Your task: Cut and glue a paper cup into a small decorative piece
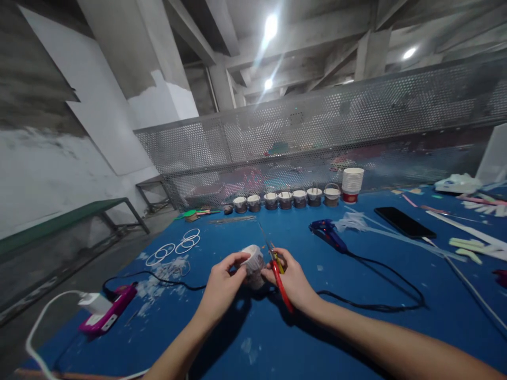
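Note:
My left hand [224,282] grips a small paper cup [254,262] by its left side, thumb and fingers at the rim. The cup is tilted, with a whitish upper part and a greyish wrapped lower part. My right hand [296,282] is closed around scissors [280,285] with red handles and some yellow inside. Their thin blades point up and away, beside the cup. The right fingertips touch or nearly touch the cup's right side; I cannot tell which. Beyond my right hand lies a blue hot glue gun [329,235] with a black cord.
Several small wrapped cups [285,200] line the back of the blue table [253,351], beside a stack of paper cups [352,182]. White rings [160,254] and a magenta power strip [113,311] lie left. A phone [404,221] and pale strips [467,229] lie right.

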Demonstrator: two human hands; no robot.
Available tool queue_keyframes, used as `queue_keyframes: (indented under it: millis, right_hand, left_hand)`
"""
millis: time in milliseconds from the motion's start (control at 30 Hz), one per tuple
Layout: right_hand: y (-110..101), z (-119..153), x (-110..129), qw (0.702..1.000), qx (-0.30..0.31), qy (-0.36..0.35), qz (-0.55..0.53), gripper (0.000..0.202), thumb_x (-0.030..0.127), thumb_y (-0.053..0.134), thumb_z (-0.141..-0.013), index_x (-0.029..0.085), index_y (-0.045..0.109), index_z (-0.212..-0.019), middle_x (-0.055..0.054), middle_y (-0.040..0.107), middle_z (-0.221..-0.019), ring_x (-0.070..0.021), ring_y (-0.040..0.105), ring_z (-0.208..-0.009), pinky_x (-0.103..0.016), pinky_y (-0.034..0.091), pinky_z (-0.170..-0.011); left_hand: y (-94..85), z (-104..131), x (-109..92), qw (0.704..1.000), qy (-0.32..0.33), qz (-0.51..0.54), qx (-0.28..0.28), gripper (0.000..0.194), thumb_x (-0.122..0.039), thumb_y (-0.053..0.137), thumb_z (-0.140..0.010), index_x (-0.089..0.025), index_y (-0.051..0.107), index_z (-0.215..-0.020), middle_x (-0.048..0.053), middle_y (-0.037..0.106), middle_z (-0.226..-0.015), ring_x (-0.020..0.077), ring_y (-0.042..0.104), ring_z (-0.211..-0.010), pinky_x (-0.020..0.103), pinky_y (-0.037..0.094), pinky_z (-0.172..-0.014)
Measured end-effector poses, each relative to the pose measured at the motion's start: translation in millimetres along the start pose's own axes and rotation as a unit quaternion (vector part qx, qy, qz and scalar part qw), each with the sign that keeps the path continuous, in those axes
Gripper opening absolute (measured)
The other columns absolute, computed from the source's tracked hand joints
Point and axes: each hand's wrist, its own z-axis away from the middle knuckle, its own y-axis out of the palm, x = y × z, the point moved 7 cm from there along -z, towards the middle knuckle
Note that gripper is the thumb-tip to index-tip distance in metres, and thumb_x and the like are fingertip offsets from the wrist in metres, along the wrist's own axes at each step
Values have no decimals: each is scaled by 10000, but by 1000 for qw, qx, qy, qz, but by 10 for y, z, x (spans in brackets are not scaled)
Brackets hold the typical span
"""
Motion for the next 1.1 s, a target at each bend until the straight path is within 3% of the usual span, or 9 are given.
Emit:
queue_keyframes:
  millis: [167, 300, 567, 700, 900, 1100]
  right_hand:
    - [-42, -12, 43, 1000, -19, -24, -4, 524, 352, 783, -575, 181, 508, -987, 13, 592, -744, -142, 548, -663, -276, 452, -654]
    - [-44, 57, 101, 999, 12, -32, 25, 464, 365, 731, -638, 173, 508, -997, 23, 570, -696, -126, 508, -602, -259, 433, -602]
    - [-117, 359, 142, 958, 80, -87, 261, 214, 281, 636, -718, 198, 586, -909, 72, 438, -554, -103, 355, -496, -216, 327, -478]
    - [-127, 377, 131, 942, 81, -108, 308, 204, 260, 610, -743, 206, 597, -939, 38, 532, -585, -129, 442, -513, -225, 368, -494]
    - [-133, 357, 158, 908, 67, -121, 396, 230, 260, 595, -758, 191, 606, -977, -9, 619, -652, -168, 550, -554, -253, 425, -546]
    - [-155, 356, 135, 879, 41, -166, 446, 322, 255, 638, -744, 184, 611, -1057, -68, 686, -845, -214, 634, -703, -299, 473, -656]
  left_hand:
    - [1, 1, -12, 999, 31, -23, -11, 208, -312, 611, -633, -179, 708, -761, 34, 719, -764, 167, 621, -594, 261, 515, -588]
    - [-61, -17, 24, 998, 39, -19, -38, 234, -356, 661, -645, -168, 707, -776, 26, 692, -725, 161, 602, -600, 254, 505, -596]
    - [-134, -50, 238, 983, -16, 168, -77, 289, -394, 744, -637, -146, 667, -766, 9, 648, -734, 167, 621, -687, 302, 540, -707]
    - [-79, 3, 235, 972, -20, 219, -78, 265, -365, 762, -634, -154, 648, -746, -1, 641, -741, 156, 632, -698, 303, 537, -757]
    - [-58, 44, 250, 983, 0, 176, -55, 238, -371, 711, -718, -159, 649, -807, 16, 665, -786, 170, 639, -766, 304, 511, -799]
    - [-24, 75, 261, 982, -2, 183, -51, 245, -375, 710, -709, -158, 637, -796, 17, 660, -777, 171, 634, -750, 312, 513, -788]
